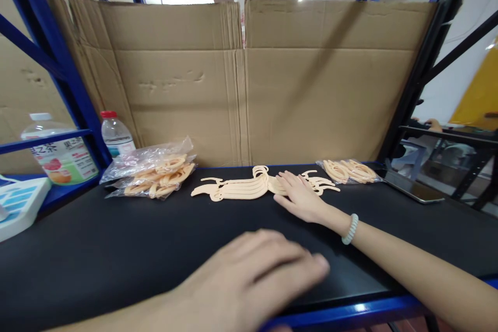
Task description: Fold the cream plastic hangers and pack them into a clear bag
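My right hand [301, 198] lies flat on the right part of a row of beige, curved strip-like pieces [245, 188], fingers stretched out. The pieces spread across the back of the black table top, some in bundled parallel curves; their exact kind is unclear. Part of the row is hidden beneath that hand. Nearer the camera, my left hand [249, 275] hovers over the front of the table, slightly blurred. Its fingers extend to the right, and I see nothing held in it.
Clear plastic bags with similar beige pieces [159, 179] lie at back left, and another bag [350, 171] at back right. A flat dark device [414, 188] sits beyond it. Bottles [116, 135] and a white-blue tray [23, 205] stand left. Cardboard [175, 83] walls the back.
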`<action>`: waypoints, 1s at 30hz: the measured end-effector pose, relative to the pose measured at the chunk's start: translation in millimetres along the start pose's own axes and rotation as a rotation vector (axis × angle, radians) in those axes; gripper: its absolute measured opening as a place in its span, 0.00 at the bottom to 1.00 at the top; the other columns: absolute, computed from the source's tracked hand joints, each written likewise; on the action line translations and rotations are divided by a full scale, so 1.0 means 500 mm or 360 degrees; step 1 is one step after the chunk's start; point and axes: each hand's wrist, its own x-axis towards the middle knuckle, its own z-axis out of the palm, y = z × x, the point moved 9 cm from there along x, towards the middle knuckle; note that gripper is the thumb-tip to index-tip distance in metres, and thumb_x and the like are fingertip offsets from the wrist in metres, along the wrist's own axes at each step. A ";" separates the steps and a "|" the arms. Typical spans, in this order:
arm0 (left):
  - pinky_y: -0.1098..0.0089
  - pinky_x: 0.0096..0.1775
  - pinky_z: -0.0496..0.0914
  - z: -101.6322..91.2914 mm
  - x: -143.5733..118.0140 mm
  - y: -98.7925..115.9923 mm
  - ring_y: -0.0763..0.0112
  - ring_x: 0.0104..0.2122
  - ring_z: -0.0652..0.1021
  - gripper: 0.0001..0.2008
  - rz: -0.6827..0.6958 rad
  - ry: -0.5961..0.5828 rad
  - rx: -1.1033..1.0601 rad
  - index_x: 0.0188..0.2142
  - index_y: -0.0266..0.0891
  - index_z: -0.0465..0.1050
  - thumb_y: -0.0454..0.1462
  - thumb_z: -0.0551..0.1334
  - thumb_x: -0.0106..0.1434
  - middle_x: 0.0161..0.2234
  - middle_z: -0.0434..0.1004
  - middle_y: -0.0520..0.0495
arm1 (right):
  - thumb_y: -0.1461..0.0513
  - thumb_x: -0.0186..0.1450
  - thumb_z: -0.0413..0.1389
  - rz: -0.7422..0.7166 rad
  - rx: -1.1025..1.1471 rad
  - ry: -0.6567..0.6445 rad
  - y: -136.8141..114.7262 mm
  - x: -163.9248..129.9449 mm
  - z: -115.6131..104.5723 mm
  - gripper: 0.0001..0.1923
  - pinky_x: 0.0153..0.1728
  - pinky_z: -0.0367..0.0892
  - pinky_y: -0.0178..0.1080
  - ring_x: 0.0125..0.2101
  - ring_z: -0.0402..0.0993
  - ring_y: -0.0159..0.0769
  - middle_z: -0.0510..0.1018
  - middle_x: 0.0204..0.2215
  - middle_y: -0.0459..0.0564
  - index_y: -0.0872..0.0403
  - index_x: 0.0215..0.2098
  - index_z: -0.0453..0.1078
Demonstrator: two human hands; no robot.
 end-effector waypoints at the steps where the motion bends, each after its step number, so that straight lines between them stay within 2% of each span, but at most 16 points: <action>1: 0.55 0.59 0.61 -0.013 0.029 -0.016 0.55 0.61 0.62 0.27 -0.0088 -0.0045 0.0148 0.64 0.52 0.54 0.44 0.56 0.66 0.63 0.58 0.49 | 0.46 0.68 0.41 0.0046 -0.0042 -0.0140 0.001 -0.007 0.015 0.37 0.61 0.44 0.58 0.64 0.46 0.53 0.55 0.64 0.64 0.64 0.63 0.54; 3: 0.51 0.61 0.55 -0.047 0.073 -0.057 0.53 0.63 0.57 0.29 -0.0217 0.0028 0.0350 0.65 0.43 0.52 0.46 0.52 0.67 0.65 0.54 0.44 | 0.42 0.67 0.37 0.0132 -0.0080 -0.0342 0.001 -0.019 0.035 0.43 0.61 0.41 0.59 0.66 0.39 0.53 0.47 0.66 0.65 0.67 0.66 0.45; 5: 0.48 0.62 0.49 -0.053 0.093 -0.118 0.51 0.65 0.51 0.32 -0.0380 -0.0027 0.0490 0.65 0.37 0.50 0.50 0.50 0.67 0.66 0.48 0.40 | 0.42 0.67 0.34 0.0215 -0.0095 -0.0442 0.003 -0.025 0.043 0.44 0.62 0.39 0.59 0.66 0.36 0.52 0.43 0.66 0.65 0.69 0.67 0.41; 9: 0.49 0.62 0.47 -0.027 0.086 -0.226 0.49 0.65 0.47 0.37 -0.0601 -0.0250 0.0565 0.66 0.32 0.49 0.55 0.45 0.66 0.66 0.43 0.36 | 0.42 0.67 0.34 0.0289 -0.0097 -0.0509 0.012 -0.017 0.051 0.44 0.62 0.37 0.58 0.66 0.34 0.51 0.41 0.67 0.63 0.68 0.67 0.39; 13: 0.50 0.62 0.47 -0.016 0.081 -0.268 0.49 0.66 0.45 0.38 -0.0658 -0.0300 0.0590 0.66 0.33 0.49 0.57 0.43 0.66 0.67 0.40 0.38 | 0.43 0.67 0.34 0.0320 -0.0106 -0.0511 0.027 0.001 0.061 0.43 0.62 0.36 0.58 0.66 0.33 0.50 0.41 0.67 0.62 0.68 0.67 0.39; 18: 0.49 0.62 0.48 -0.012 0.085 -0.283 0.48 0.66 0.45 0.38 -0.0658 -0.0197 0.0597 0.66 0.34 0.49 0.56 0.44 0.66 0.67 0.41 0.40 | 0.45 0.68 0.34 0.0316 -0.0111 -0.0462 0.026 0.009 0.063 0.40 0.62 0.36 0.58 0.66 0.35 0.49 0.43 0.67 0.62 0.67 0.67 0.42; 21: 0.48 0.62 0.48 -0.019 0.084 -0.276 0.50 0.66 0.47 0.35 -0.0598 -0.0055 0.0650 0.65 0.33 0.50 0.53 0.47 0.67 0.66 0.45 0.38 | 0.46 0.68 0.35 0.0258 -0.0173 -0.0341 0.019 0.004 0.038 0.39 0.62 0.36 0.58 0.66 0.34 0.51 0.44 0.67 0.62 0.66 0.67 0.43; 23: 0.49 0.62 0.50 -0.027 0.085 -0.251 0.52 0.65 0.52 0.30 -0.0455 0.0055 0.0668 0.64 0.36 0.55 0.48 0.50 0.67 0.65 0.52 0.39 | 0.47 0.68 0.39 0.0195 -0.0211 -0.0272 0.022 -0.005 0.011 0.39 0.62 0.39 0.58 0.66 0.36 0.53 0.47 0.66 0.63 0.67 0.67 0.45; 25: 0.52 0.61 0.54 -0.029 0.083 -0.217 0.56 0.63 0.58 0.25 -0.0278 0.0107 0.0618 0.62 0.39 0.59 0.42 0.52 0.67 0.63 0.59 0.41 | 0.50 0.67 0.44 0.0131 -0.0183 -0.0233 0.037 -0.019 -0.020 0.37 0.62 0.45 0.57 0.65 0.43 0.53 0.53 0.65 0.64 0.66 0.65 0.49; 27: 0.54 0.60 0.59 -0.026 0.079 -0.187 0.57 0.61 0.63 0.23 -0.0152 0.0091 0.0521 0.60 0.41 0.61 0.38 0.53 0.66 0.61 0.63 0.43 | 0.54 0.66 0.48 0.0051 -0.0096 -0.0162 0.060 -0.033 -0.055 0.31 0.60 0.53 0.53 0.61 0.55 0.51 0.61 0.61 0.64 0.64 0.62 0.57; 30: 0.53 0.59 0.61 -0.021 0.077 -0.155 0.57 0.58 0.68 0.21 -0.0041 0.0064 0.0399 0.57 0.43 0.66 0.36 0.55 0.65 0.57 0.69 0.43 | 0.60 0.64 0.50 0.0003 -0.0007 -0.0002 0.100 -0.048 -0.097 0.19 0.53 0.64 0.52 0.51 0.70 0.48 0.74 0.50 0.59 0.57 0.51 0.69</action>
